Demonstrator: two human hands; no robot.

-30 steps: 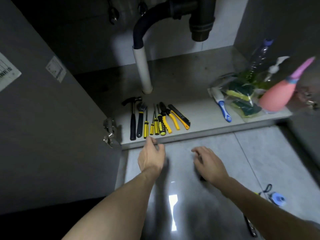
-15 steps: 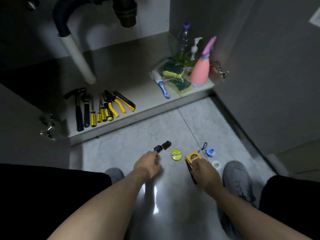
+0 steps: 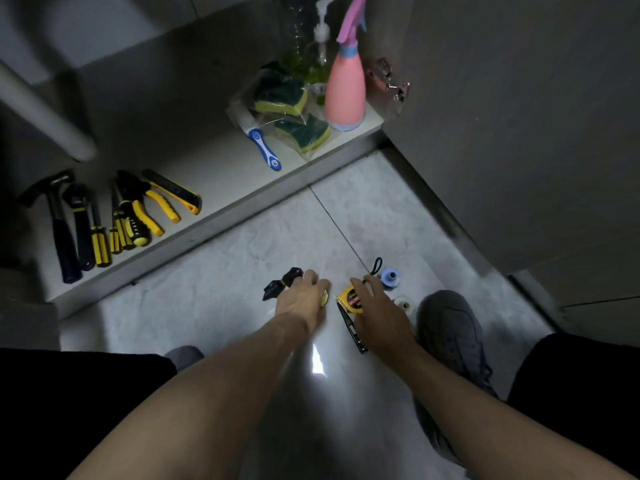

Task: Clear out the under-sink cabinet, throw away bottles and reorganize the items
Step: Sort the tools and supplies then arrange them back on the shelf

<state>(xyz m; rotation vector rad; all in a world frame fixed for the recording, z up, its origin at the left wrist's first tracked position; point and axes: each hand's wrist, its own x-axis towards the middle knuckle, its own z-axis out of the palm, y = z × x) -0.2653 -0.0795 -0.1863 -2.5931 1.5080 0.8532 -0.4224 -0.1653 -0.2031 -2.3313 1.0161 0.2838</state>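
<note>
My left hand (image 3: 300, 299) is down on the floor (image 3: 214, 289), its fingers curled over a small round yellow-green tin (image 3: 324, 298) of which only the edge shows, so I cannot tell if I truly grip it or just cover it. A black bundle (image 3: 281, 285) lies just beside those fingers, touching or nearly so. My right hand (image 3: 377, 317) rests over the yellow tape measure (image 3: 353, 301); the fingers bend down around its far side, and I judge they are closing on it, though the grasp itself is hidden. A slim black tool (image 3: 351, 329) lies along the floor under that hand, and a blue spool (image 3: 391, 277) and a pale roll of tape (image 3: 404, 303) sit just beyond it, near my shoe (image 3: 450, 327).

As for progress — the cabinet looks mostly sorted. On the cabinet shelf (image 3: 214, 168) the tools already lie in a neat row at the left: the hammer (image 3: 59, 230), a wrench (image 3: 80, 223), screwdrivers (image 3: 104, 240), pliers (image 3: 149, 206) and a utility knife (image 3: 173, 194). At the right corner stand the pink spray bottle (image 3: 345, 88), a pump bottle (image 3: 322, 32) and a clear plastic bottle (image 3: 294, 32), with bagged sponges (image 3: 294, 112) and a blue-handled brush (image 3: 265, 147) in front.

What seems left is these few small things on the floor, which I take to belong back on the shelf — and whether those bottles are to be thrown out I cannot say from here.
</note>
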